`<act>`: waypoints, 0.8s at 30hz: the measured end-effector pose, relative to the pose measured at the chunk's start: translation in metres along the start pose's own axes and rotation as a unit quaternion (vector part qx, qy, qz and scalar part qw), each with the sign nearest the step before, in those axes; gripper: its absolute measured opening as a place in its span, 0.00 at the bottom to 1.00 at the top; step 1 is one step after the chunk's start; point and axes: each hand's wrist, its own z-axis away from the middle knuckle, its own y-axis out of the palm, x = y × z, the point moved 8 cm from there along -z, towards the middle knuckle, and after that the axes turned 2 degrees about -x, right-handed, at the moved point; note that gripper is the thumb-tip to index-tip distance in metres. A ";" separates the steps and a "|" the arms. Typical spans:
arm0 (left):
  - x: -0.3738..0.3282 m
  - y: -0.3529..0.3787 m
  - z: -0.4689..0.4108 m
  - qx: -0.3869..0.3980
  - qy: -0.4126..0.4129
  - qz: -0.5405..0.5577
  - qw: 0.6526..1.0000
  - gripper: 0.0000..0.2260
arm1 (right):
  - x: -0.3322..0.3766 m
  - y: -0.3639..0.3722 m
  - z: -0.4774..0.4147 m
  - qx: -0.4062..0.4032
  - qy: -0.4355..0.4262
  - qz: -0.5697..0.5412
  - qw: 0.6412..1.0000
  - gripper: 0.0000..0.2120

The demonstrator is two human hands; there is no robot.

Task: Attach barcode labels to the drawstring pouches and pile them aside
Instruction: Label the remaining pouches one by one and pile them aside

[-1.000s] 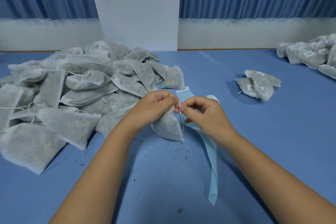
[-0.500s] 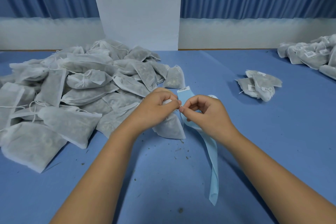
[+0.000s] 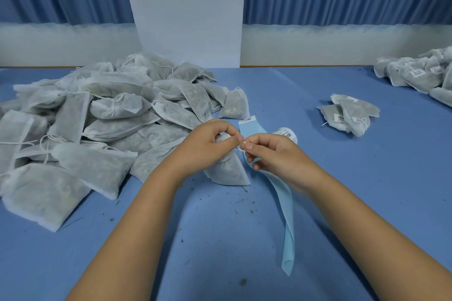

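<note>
My left hand (image 3: 208,144) grips the gathered top of a grey-white drawstring pouch (image 3: 227,170) that stands on the blue table. My right hand (image 3: 274,154) pinches the pouch's thin white drawstring right beside the left fingertips. Under the right hand runs a light blue label backing strip (image 3: 285,205), with one barcode label (image 3: 247,119) at its far end. A roll of barcode labels (image 3: 287,134) peeks out behind the right hand.
A big heap of unlabelled pouches (image 3: 97,124) fills the left of the table (image 3: 367,190). A small pile of labelled pouches (image 3: 349,115) lies at mid right, and a larger labelled pile (image 3: 420,73) at the far right edge. Dry crumbs dot the cloth.
Both hands have stayed together at the pouch's top with small finger movements; the right fingers now pinch the drawstring. The pouch has barely shifted.
</note>
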 end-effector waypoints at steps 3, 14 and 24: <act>0.000 0.000 0.000 0.007 0.003 0.007 1.000 0.06 | 0.000 0.000 0.001 -0.007 -0.002 -0.011 1.000 0.06; 0.012 0.003 -0.002 0.038 -0.047 0.077 0.995 0.11 | 0.021 -0.010 0.007 -0.111 -0.156 0.084 0.978 0.08; 0.016 0.004 -0.006 0.036 -0.051 0.087 0.994 0.14 | 0.023 -0.010 0.013 -0.147 -0.149 0.035 0.977 0.05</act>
